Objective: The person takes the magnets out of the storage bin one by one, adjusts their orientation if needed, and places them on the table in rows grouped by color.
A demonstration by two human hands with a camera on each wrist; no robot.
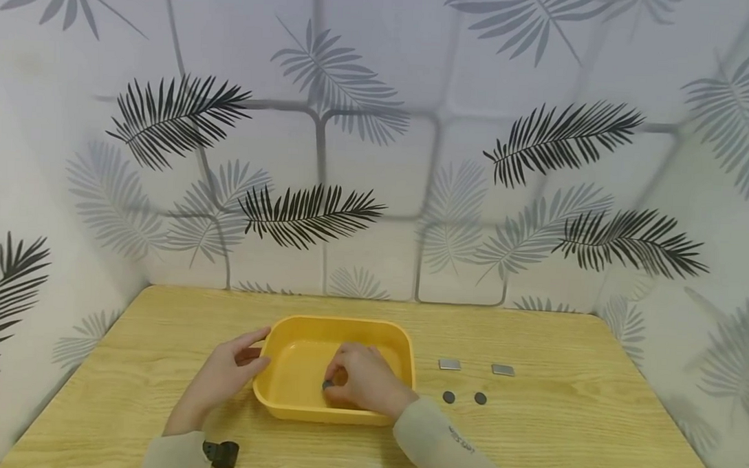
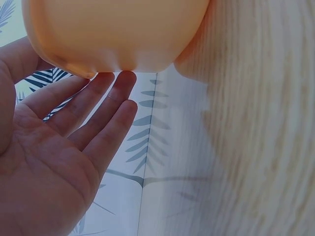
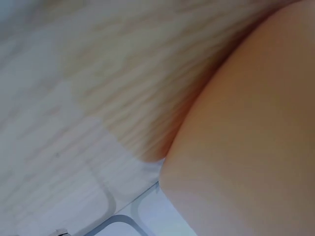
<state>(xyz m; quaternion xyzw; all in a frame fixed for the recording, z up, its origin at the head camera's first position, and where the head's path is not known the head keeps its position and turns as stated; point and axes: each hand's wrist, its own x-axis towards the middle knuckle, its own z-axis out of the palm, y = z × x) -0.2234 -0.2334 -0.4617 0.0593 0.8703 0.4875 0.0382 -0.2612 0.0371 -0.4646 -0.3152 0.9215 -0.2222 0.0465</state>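
Observation:
A yellow rectangular plastic bin (image 1: 327, 415) with rounded corners sits on the wooden table. My right hand (image 1: 366, 382) reaches down inside it and pinches a small dark disc (image 1: 328, 384) between thumb and fingers; its exact kind is too small to tell. At the bin's left end, my left hand (image 1: 224, 370) rests its fingertips against the outer wall. Seen from the left wrist, the fingers (image 2: 106, 110) are nearly straight, touching the bin's side (image 2: 118, 34). Only the bin's outer wall (image 3: 246, 132) fills the right wrist view, with that hand out of sight.
Right of the bin lie two flat silver rectangular pieces, one nearer (image 1: 450, 365) and one farther right (image 1: 502, 370). In front of them are two dark discs, a left one (image 1: 448, 397) and a right one (image 1: 480, 398). A leaf-patterned backdrop (image 1: 374, 254) stands behind the table (image 1: 578, 434).

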